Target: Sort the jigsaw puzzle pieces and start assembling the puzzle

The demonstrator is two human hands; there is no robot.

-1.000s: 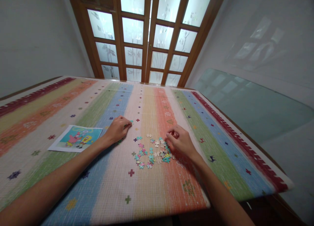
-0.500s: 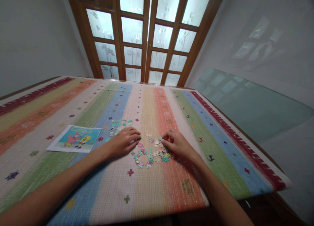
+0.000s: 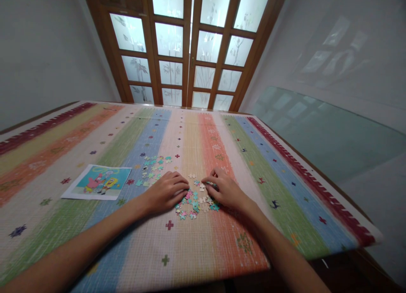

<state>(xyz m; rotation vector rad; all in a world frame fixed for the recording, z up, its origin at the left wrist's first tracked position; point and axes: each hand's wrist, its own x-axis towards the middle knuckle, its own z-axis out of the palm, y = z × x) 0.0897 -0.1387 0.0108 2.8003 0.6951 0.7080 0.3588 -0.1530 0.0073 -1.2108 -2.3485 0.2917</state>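
A loose pile of jigsaw puzzle pieces (image 3: 196,206), some coloured and some showing a pale side, lies on the striped tablecloth between my hands. My left hand (image 3: 169,191) is at the pile's left edge, its fingers together and curled down; whatever they hold, if anything, is hidden. On the right side, my right hand (image 3: 223,188) has thumb and fingers bent together around a teal puzzle piece, which shows only in part. Beyond my left hand, several teal puzzle pieces (image 3: 154,161) are laid out in rough rows. A single pale piece (image 3: 192,175) lies just past the pile.
A printed cartoon picture (image 3: 98,183) lies flat to the left of the pieces. The striped tablecloth (image 3: 193,250) covers the table, whose near edge is close to me. Glass-paned wooden doors (image 3: 187,51) stand behind, and a glass panel (image 3: 330,123) is at the right wall.
Both hands have moved slightly: my left hand to the right over the pile's edge, my right hand a little to the left. Fingers of the right hand have drawn closer together.
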